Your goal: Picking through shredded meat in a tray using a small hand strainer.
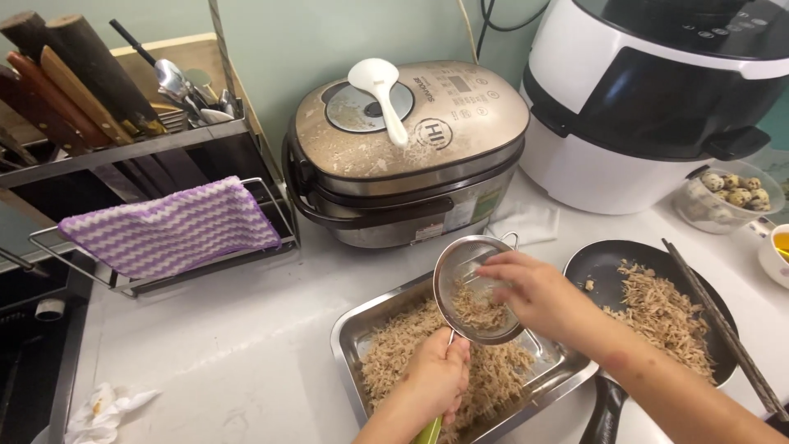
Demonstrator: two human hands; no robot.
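Shiny metal tray [349,329], fine metal mesh strainer [460,267], glossy black pan [604,271], striped woven cloth [173,224]

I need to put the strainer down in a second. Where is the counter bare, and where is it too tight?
Bare counter lies left of the metal tray, between the towel rack, the rice cooker and the crumpled cloth. It is crowded to the right: frying pan, chopsticks, egg bowl.
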